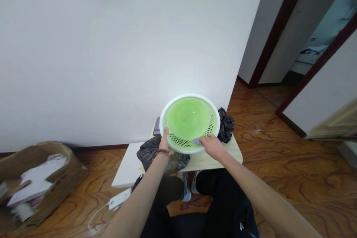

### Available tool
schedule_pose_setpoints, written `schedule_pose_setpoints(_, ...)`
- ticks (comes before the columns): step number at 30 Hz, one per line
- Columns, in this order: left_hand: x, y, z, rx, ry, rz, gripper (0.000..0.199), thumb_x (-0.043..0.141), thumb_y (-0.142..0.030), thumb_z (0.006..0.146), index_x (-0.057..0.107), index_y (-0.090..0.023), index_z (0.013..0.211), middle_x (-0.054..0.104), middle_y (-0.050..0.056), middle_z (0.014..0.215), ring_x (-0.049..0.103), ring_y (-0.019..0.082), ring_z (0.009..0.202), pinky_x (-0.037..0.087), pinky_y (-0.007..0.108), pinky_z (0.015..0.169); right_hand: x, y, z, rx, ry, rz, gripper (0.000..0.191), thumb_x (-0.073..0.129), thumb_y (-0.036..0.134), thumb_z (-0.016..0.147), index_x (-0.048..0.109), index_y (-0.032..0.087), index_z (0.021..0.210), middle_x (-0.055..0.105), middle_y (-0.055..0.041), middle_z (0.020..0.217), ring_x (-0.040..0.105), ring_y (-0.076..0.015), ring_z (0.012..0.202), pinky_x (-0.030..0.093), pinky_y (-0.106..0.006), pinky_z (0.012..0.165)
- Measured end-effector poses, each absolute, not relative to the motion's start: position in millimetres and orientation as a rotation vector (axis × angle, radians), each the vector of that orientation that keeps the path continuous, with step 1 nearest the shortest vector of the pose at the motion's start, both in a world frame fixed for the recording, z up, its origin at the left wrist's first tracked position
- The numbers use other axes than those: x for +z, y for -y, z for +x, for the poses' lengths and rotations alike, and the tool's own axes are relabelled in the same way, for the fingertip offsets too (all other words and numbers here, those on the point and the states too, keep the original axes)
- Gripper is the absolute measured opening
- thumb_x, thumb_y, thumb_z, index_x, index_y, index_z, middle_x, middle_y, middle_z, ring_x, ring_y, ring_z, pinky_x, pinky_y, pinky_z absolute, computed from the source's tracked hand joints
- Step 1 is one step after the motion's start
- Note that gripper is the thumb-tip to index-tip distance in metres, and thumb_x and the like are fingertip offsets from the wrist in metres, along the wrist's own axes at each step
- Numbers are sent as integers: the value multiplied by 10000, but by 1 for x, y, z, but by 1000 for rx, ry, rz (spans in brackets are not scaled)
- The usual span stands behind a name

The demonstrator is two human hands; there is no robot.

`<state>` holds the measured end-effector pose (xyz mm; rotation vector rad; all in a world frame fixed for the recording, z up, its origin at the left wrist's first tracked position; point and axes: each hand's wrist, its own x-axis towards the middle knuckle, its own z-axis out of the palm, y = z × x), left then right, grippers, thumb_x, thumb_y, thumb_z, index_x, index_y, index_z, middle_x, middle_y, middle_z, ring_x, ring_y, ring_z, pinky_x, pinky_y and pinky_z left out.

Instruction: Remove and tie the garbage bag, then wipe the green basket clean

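Observation:
A round green plastic basin (189, 119) with a white rim and a perforated band, like a colander, is tilted up over a small light wooden table (205, 161). My left hand (165, 142) grips its lower left rim, thumb on the inside edge and fingers hidden beneath. Pinched in my right hand (212, 145) is a small crumpled greyish cloth (197, 141), pressed against the basin's inner wall near the front rim. Black plastic bags lie on both sides of the basin, one bag (150, 150) by my left wrist and another bag (225, 124) at the right.
An open cardboard box (75, 173) holding papers and packaging stands on the wooden floor at left. A white board or low surface (126, 167) adjoins the table. A white power strip (119, 198) with a cable lies below it. Behind the table rises a white wall (125, 44).

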<state>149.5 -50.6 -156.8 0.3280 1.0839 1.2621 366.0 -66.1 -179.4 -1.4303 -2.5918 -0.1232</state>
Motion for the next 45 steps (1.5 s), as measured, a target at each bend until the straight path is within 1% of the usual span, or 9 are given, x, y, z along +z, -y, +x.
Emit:
schedule_pose_setpoints(3,-170,59,145,1198,-1113,217,708,561,-659,643,474,-285,1237,514,83,1295,512,291,1138,486,453,830,-167,56,366,-144,2655,-1384,170,346,127,902,514,156,900,631,-56,819,553,-159,779,281,-286,839)
schedule_pose_setpoints(6,-175,63,137,1088,-1015,281,712,550,-672,643,447,-311,1248,457,89,1348,492,326,1155,470,527,823,-160,49,362,-140,2710,-1351,168,349,139,905,517,155,899,634,-58,832,557,-159,775,286,-288,825)
schedule_pose_setpoints(8,-176,64,137,1027,-934,372,650,618,-572,660,479,-268,1217,505,120,1297,544,331,1088,473,543,815,-159,46,360,-135,2706,-1359,172,344,147,910,515,156,905,636,-58,842,559,-161,780,289,-288,820)
schedule_pose_setpoints(11,-180,62,146,1006,-975,470,564,744,-263,616,529,-186,1131,604,143,1154,618,297,963,498,506,807,-161,44,358,-113,2680,-1411,162,350,154,909,513,160,914,639,-55,851,563,-168,802,297,-282,802)
schedule_pose_setpoints(16,-188,60,159,1078,-1009,399,489,634,-8,585,535,-149,1043,673,125,964,657,259,832,532,460,747,-163,46,355,-94,2657,-1533,153,370,148,897,521,164,921,646,-61,856,558,-180,802,312,-277,776)
schedule_pose_setpoints(29,-86,140,168,1536,-898,408,570,510,29,576,500,-243,1078,620,53,1077,609,247,968,518,482,775,-75,89,347,-322,2478,-1279,269,304,189,926,558,143,1000,617,-109,958,518,-190,958,289,-320,911)
schedule_pose_setpoints(36,-86,202,180,1593,-872,291,594,540,7,616,455,-284,1126,552,60,1205,593,263,1005,505,527,789,-56,134,335,-168,2636,-1173,257,426,339,896,577,148,976,644,-94,975,543,-195,980,313,-317,891)
schedule_pose_setpoints(41,-86,208,179,1562,-791,353,562,552,-36,656,453,-317,1133,542,40,1222,583,261,1034,497,544,803,-42,135,336,-271,2684,-1259,234,418,280,902,610,157,851,669,-86,856,578,-193,870,318,-318,863)
schedule_pose_setpoints(45,-80,210,179,1570,-796,418,574,549,-35,654,451,-330,1137,558,25,1191,594,241,1012,508,526,796,-28,136,342,-491,2453,-1436,243,390,175,892,624,136,838,660,-150,868,527,-247,981,255,-384,926)
